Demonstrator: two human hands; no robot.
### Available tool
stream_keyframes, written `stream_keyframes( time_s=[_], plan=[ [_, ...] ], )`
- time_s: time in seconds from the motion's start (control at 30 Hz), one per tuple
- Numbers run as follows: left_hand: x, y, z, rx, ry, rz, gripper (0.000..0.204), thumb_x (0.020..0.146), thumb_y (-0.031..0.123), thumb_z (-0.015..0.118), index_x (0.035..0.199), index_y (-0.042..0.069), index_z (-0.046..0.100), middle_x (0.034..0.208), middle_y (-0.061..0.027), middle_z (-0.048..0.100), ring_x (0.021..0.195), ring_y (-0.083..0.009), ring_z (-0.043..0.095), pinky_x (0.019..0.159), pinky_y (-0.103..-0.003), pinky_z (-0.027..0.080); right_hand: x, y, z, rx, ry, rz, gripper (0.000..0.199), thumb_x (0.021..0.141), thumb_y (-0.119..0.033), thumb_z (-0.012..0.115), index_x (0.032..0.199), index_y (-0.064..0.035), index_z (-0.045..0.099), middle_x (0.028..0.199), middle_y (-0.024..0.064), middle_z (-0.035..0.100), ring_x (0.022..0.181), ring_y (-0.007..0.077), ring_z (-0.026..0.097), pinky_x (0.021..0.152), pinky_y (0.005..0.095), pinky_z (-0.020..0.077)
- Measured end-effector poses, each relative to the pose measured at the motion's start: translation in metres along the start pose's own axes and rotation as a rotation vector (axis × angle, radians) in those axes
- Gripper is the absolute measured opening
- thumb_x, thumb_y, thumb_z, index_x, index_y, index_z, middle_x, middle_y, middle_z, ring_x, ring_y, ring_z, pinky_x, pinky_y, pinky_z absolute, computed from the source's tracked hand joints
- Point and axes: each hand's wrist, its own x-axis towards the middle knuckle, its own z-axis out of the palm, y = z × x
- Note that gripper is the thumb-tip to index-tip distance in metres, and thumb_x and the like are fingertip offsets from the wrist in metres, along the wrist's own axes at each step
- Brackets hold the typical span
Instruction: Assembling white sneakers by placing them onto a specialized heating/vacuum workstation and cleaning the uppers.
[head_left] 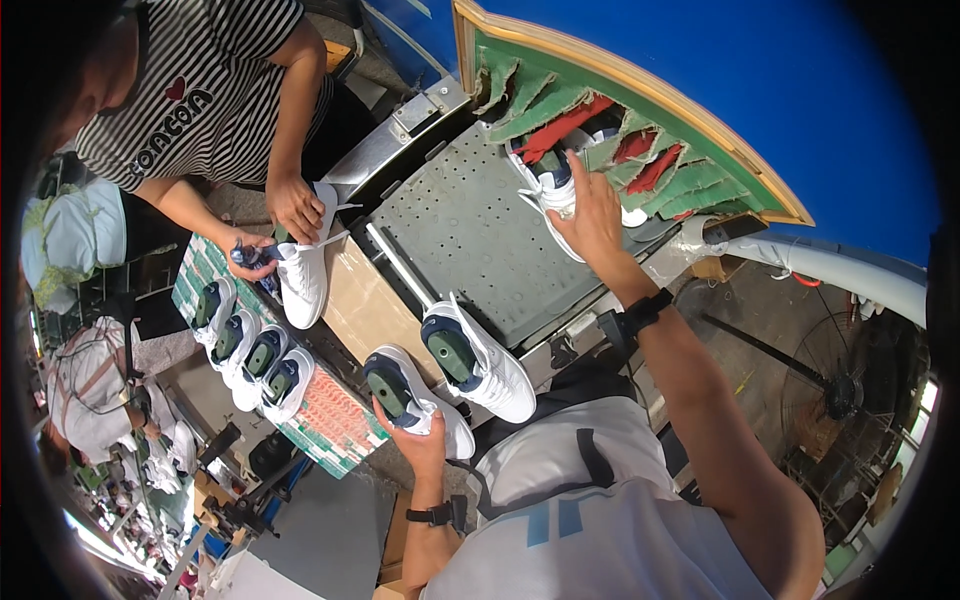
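Observation:
My left hand (418, 445) is closed around the side of a white sneaker (404, 392) with a green insole and navy lining. Just right of it, a second white sneaker (480, 362) rests at the near edge of the metal bed, its laces loose. My right hand (593, 215) is stretched out to the far right and grips another white sneaker (553, 198) between thumb and fingers. That sneaker lies at the machine opening, its heel end close under the hanging green and red strips (600, 140). Behind the strips, part of another white shoe shows.
A perforated grey metal bed (460, 230) leads to the blue machine (770, 100). Across on the left, a co-worker in a striped shirt (215, 90) handles a white sneaker (303, 280). Several white sneakers (262, 355) stand in a row on a green-and-orange patterned board (330, 420). A fan (840, 390) stands right.

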Motion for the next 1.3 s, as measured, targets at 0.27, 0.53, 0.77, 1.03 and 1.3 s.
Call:
stream_keyframes(
  time_s=[0.27, 0.53, 0.77, 1.03, 1.3],
  plan=[
    [0.0, -0.02, 0.002, 0.153, 0.037, 0.065, 0.111, 0.079, 0.007, 0.082, 0.172, -0.001, 0.022, 0.166, -0.0254, 0.04, 0.155, -0.0374, 0.042, 0.131, -0.045, 0.03, 0.007, -0.006, 0.006, 0.037, 0.004, -0.222, 0.08, 0.077, -0.022, 0.094, 0.148, -0.0167, 0.058, 0.12, 0.015, 0.059, 0.115, 0.0388, 0.061, 0.102, 0.0523, 0.0481],
    [0.0, -0.012, 0.001, 0.094, 0.032, 0.023, 0.112, 0.078, 0.001, 0.081, 0.172, 0.001, 0.02, 0.163, -0.0257, 0.043, 0.151, -0.0384, 0.046, 0.129, -0.046, 0.033, 0.094, 0.075, -0.076, -0.162, -0.057, 0.172, 0.064, 0.096, -0.045, 0.075, 0.146, -0.0065, 0.066, 0.118, 0.0277, 0.076, 0.106, 0.0452, 0.073, 0.096, 0.0528, 0.0584],
    [-0.003, -0.022, 0.002, 0.144, 0.046, 0.033, 0.112, 0.078, -0.001, 0.081, 0.172, 0.0, 0.02, 0.165, -0.0266, 0.042, 0.153, -0.0387, 0.045, 0.13, -0.047, 0.032, 0.084, 0.098, -0.082, 0.113, -0.166, -0.244, 0.069, 0.095, -0.035, 0.083, 0.157, -0.0207, 0.058, 0.129, 0.0218, 0.075, 0.12, 0.0409, 0.072, 0.102, 0.0524, 0.0584],
    [-0.001, -0.025, 0.006, 0.17, 0.058, 0.048, 0.106, 0.082, 0.005, 0.085, 0.169, -0.006, 0.024, 0.163, -0.0255, 0.043, 0.153, -0.0363, 0.041, 0.131, -0.043, 0.026, 0.066, 0.093, -0.033, 0.096, 0.002, -0.281, 0.036, 0.088, -0.013, 0.086, 0.119, -0.0108, 0.068, 0.132, 0.0188, 0.063, 0.121, 0.0432, 0.066, 0.101, 0.0525, 0.0531],
    [0.002, -0.023, 0.005, 0.229, 0.091, 0.074, 0.106, 0.08, 0.007, 0.086, 0.167, -0.007, 0.028, 0.163, -0.0269, 0.044, 0.153, -0.038, 0.042, 0.132, -0.044, 0.026, 0.057, 0.08, -0.026, 0.118, 0.091, -0.339, 0.033, 0.088, -0.017, 0.086, 0.115, -0.0109, 0.069, 0.129, 0.0177, 0.063, 0.119, 0.0418, 0.065, 0.1, 0.051, 0.0523]
  ],
)
